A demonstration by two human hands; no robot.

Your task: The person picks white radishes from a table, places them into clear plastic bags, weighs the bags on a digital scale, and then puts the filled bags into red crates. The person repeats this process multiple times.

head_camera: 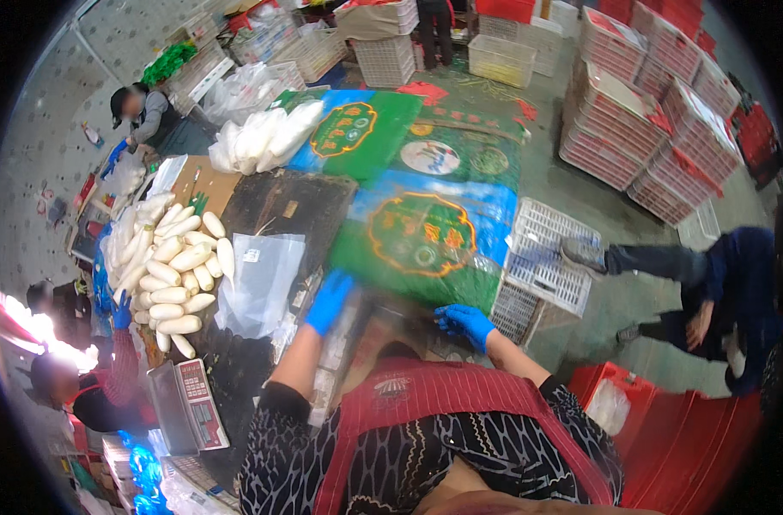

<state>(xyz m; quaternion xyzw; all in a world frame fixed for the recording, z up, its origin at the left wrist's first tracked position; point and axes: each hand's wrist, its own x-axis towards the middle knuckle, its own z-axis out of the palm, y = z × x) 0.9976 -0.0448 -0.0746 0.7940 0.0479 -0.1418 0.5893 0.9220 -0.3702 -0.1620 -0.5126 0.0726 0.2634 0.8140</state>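
My left hand, in a blue glove and blurred, is at the near left corner of a green and blue printed plastic sack. Whether its fingers grip the sack cannot be seen. Close to the sack's near right edge is my right hand, also gloved in blue, its fingers loosely bent and apart with nothing visible in them. The sack lies flat and bears writing in an orange frame. Beyond it are another printed sack and a darker green one. Left of my hands, a clear plastic bag rests on the dark tabletop.
White radishes are piled at the left, behind a weighing scale. Bagged white radishes lie farther back. Co-workers stand along the left. At right, a person's foot is on a white plastic crate; stacked crates stand beyond.
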